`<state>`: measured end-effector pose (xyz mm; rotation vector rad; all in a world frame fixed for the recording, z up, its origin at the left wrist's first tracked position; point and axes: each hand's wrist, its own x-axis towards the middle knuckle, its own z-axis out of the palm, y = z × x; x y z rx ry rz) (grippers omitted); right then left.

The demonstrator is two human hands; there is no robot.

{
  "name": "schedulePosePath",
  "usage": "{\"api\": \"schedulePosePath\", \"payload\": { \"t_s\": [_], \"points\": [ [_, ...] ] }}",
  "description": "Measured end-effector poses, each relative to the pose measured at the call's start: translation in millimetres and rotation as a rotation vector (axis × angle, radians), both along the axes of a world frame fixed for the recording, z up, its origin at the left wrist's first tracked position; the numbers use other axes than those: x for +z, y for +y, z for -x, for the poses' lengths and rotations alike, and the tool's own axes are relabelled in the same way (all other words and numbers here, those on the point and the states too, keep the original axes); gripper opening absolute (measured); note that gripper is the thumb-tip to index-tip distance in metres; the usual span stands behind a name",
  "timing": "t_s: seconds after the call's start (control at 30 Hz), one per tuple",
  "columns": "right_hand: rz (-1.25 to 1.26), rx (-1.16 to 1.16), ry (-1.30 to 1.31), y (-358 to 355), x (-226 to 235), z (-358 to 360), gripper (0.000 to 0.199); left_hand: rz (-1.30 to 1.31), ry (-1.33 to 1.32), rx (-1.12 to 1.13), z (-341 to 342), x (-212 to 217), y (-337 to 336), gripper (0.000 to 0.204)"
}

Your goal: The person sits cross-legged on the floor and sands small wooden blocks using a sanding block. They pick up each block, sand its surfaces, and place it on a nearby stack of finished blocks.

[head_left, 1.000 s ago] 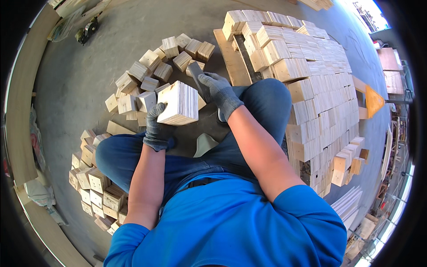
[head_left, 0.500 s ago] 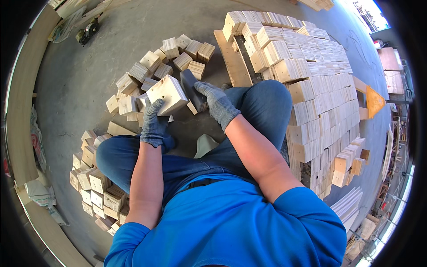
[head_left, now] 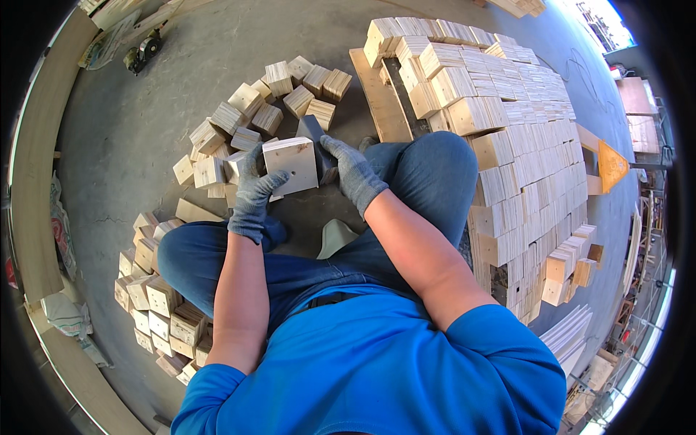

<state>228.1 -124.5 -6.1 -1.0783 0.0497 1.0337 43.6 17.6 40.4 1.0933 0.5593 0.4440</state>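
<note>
Head view: pale wooden block (head_left: 291, 164) held between both gloved hands, left hand (head_left: 254, 194) fingers curled closed on its left edge, right hand (head_left: 354, 174) fingers closed on its right, loose blocks (head_left: 246, 123) lying on the floor beyond the fingers

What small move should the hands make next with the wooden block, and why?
Probably set the wooden block down among the loose blocks on the floor just ahead. Both gloved hands, left hand and right hand, have a grip on its sides, it is low and close to that heap, and the neat stack lies farther to the right.
</note>
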Motion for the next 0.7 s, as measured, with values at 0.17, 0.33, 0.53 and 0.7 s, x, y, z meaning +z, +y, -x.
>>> {"api": "schedulePosePath", "payload": {
  "t_s": [0.17,0.33,0.53,0.7],
  "points": [
    [0.029,-0.028,0.355,7,31,5,0.030,-0.141,0.064,0.095,5,13,-1,0.091],
    [-0.070,-0.070,0.443,8,36,6,0.033,-0.498,0.165,0.146,5,18,-4,0.092],
    [-0.151,-0.098,0.533,7,47,9,0.038,-0.232,0.109,0.100,9,12,0,0.088],
    [-0.153,-0.116,0.543,7,32,17,0.041,0.115,-0.214,0.224,-8,32,-16,0.084]
  ]
}}
